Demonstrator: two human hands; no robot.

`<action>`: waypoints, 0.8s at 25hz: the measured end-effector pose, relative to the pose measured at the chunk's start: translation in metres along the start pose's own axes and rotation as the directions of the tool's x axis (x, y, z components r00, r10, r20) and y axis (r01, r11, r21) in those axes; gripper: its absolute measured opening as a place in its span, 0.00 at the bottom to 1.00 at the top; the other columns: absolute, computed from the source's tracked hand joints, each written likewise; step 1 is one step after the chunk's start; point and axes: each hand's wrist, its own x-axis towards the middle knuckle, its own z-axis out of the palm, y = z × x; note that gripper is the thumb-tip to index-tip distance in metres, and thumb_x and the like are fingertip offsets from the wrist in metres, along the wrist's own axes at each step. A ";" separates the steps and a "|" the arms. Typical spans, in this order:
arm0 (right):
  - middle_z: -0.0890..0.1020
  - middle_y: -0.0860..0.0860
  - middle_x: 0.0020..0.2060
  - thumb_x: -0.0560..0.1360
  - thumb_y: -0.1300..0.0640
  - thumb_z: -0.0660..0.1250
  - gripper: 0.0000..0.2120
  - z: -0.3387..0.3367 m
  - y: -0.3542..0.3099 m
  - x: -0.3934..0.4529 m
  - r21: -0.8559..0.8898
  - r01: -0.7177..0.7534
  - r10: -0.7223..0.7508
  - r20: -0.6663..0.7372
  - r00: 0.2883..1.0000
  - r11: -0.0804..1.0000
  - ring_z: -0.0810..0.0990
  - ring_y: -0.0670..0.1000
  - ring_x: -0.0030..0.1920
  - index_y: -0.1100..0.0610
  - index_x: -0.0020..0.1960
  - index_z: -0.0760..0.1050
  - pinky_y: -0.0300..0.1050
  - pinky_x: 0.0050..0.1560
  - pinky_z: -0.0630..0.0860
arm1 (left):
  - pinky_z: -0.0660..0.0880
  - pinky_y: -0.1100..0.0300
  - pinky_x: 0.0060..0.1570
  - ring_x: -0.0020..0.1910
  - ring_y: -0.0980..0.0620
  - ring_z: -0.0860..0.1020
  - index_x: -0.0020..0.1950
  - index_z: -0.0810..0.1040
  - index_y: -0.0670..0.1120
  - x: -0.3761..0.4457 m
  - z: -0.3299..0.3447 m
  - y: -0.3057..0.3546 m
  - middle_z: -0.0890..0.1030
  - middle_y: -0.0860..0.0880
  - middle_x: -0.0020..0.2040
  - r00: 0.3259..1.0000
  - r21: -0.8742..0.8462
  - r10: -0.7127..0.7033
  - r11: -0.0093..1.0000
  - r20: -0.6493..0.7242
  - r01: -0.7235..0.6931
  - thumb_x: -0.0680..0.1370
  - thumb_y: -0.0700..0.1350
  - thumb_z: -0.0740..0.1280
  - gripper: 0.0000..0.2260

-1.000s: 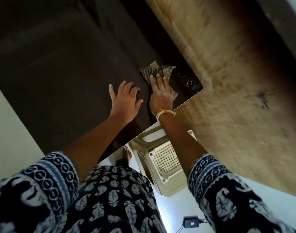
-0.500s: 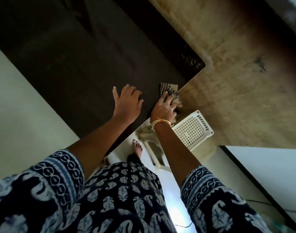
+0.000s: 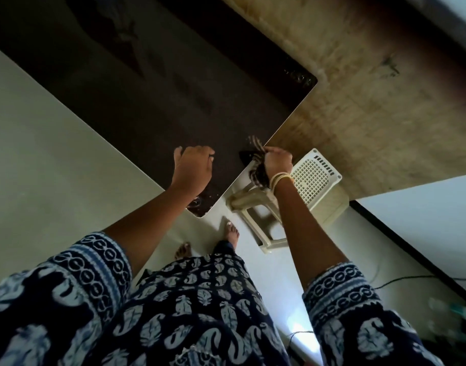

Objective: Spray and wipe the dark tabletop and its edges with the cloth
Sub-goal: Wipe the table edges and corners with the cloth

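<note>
Cloth [image 3: 256, 165] sits bunched in my right hand [image 3: 277, 161] at the near edge of the dark tabletop [image 3: 152, 101]: my fingers are curled tight around the striped fabric, one end of it lying up on the dark surface and the rest hanging below the pale rim, so the wad wraps over the edge itself. Pale bangles [image 3: 279, 179] ring that wrist. My left hand [image 3: 193, 165] rests on the tabletop a little way along the same edge, apart from the cloth; its fingers bend downward with their tips touching the surface, and it holds nothing. Near that wrist, at the rounded corner [image 3: 200, 210] of the top, a few wet beads glint, and more shine at the far corner [image 3: 300, 77]. Beyond the long side of the tabletop runs a stained tan wall [image 3: 385, 114]. Beneath my right hand stands a cream plastic stool [image 3: 269, 207], and just beside it a white latticed basket [image 3: 315, 178]. My bare feet [image 3: 230, 232] stand on the pale floor [image 3: 41, 154] below the corner, with my blue-and-white patterned dress [image 3: 187, 299] and its matching sleeves filling the bottom of the view. A dark cable [image 3: 401, 280] trails across the floor to the right.
</note>
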 end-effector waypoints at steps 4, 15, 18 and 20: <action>0.81 0.56 0.32 0.72 0.60 0.55 0.10 -0.013 -0.014 -0.031 0.463 -0.541 0.022 0.746 0.666 0.702 0.81 0.54 0.30 0.62 0.45 0.74 0.40 0.34 0.77 | 0.73 0.54 0.37 0.35 0.43 0.78 0.39 0.77 0.43 -0.009 -0.013 -0.003 0.81 0.42 0.36 0.990 -0.276 -0.101 0.953 0.100 0.125 0.78 0.44 0.61 0.10; 0.64 0.63 0.72 0.79 0.53 0.62 0.29 0.074 -0.003 -0.054 0.401 -0.562 -0.160 0.889 0.429 0.723 0.68 0.63 0.69 0.62 0.76 0.58 0.61 0.69 0.67 | 0.79 0.51 0.47 0.49 0.52 0.78 0.59 0.76 0.47 -0.008 -0.061 -0.005 0.80 0.47 0.52 0.794 -0.793 -0.372 0.201 0.481 0.575 0.80 0.54 0.63 0.13; 0.72 0.65 0.64 0.77 0.56 0.65 0.24 0.105 -0.020 -0.072 0.442 -0.487 -0.210 0.864 0.458 0.753 0.74 0.64 0.62 0.63 0.71 0.66 0.59 0.62 0.74 | 0.81 0.59 0.35 0.39 0.52 0.81 0.47 0.78 0.50 -0.013 -0.069 -0.037 0.82 0.51 0.41 0.793 -0.874 -0.482 0.106 0.372 0.474 0.79 0.44 0.67 0.02; 0.75 0.65 0.60 0.76 0.58 0.66 0.22 0.130 -0.034 -0.089 0.430 -0.409 -0.207 0.850 0.485 0.805 0.77 0.62 0.56 0.64 0.68 0.69 0.58 0.59 0.76 | 0.78 0.62 0.31 0.34 0.56 0.81 0.46 0.79 0.49 -0.019 -0.085 -0.067 0.82 0.53 0.36 0.803 -0.912 -0.501 0.061 0.324 0.406 0.80 0.41 0.66 0.05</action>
